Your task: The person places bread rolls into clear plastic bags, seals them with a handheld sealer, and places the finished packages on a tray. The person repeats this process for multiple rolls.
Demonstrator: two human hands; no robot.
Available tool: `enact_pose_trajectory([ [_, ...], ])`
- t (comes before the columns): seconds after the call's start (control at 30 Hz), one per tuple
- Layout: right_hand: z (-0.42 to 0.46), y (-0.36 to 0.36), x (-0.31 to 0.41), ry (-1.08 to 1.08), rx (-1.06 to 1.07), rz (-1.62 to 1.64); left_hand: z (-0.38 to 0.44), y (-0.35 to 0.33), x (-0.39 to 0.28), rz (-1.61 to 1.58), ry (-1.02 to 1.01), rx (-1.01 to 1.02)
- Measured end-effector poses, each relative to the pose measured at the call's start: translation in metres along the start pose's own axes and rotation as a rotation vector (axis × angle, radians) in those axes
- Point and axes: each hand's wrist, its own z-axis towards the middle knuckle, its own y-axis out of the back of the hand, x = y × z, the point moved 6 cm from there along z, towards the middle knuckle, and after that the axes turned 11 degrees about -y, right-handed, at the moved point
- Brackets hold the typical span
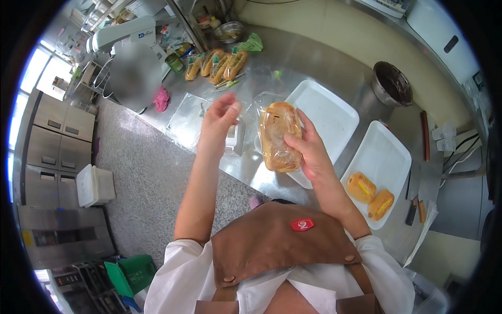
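My right hand (311, 147) grips a browned bread loaf (280, 145) in a clear plastic bag from its right side, thumb across the front. The bag's loose mouth flares at the top left. My left hand (222, 114) is raised left of the loaf, blurred, with thumb and fingers bent apart and nothing visible between them. Below it is a small white device (235, 141), partly hidden by my wrist. Flat clear plastic bags (186, 121) lie left of it at the counter edge. Behind the loaf rests a white tray (327, 114).
Several bagged filled rolls (219, 68) lie at the back by a green can (174, 62). On the right, another white tray (386, 153) holds two yellow-topped rolls (370, 196). Nearby are a dark-smeared metal bowl (392, 84) and knives (411, 212). A stand mixer (125, 33) is left.
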Motion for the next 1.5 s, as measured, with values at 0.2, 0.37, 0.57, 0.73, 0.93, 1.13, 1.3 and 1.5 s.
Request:
enact_pose_trajectory([
  [0.2, -0.003, -0.009, -0.006, -0.050, 0.100, 0.053, 0.010, -0.032, 0.002, -0.099, 0.080, 0.367],
  [0.37, -0.004, -0.011, -0.006, -0.041, 0.102, -0.002, 0.023, -0.042, -0.003, 0.081, 0.068, 0.336],
  [0.57, -0.004, -0.012, -0.009, -0.046, 0.067, -0.047, 0.030, -0.048, -0.010, 0.401, -0.075, 0.204],
  [0.73, 0.001, -0.007, -0.007, -0.024, 0.052, 0.024, 0.009, -0.069, -0.045, 0.596, -0.607, 0.142],
  [0.93, 0.001, -0.003, -0.002, 0.000, 0.051, 0.071, -0.035, -0.085, -0.062, 0.832, -1.020, 0.395],
  [1.13, -0.002, -0.005, -0.007, -0.077, 0.112, 0.110, -0.046, -0.074, -0.055, 0.733, -0.810, 0.508],
  [1.3, -0.003, -0.007, -0.009, -0.135, 0.267, 0.173, -0.050, -0.069, -0.051, 0.709, -0.753, 0.623],
  [1.5, -0.009, -0.013, -0.001, -0.065, 0.146, 0.048, -0.050, -0.069, -0.052, 0.603, -0.861, 0.712],
])
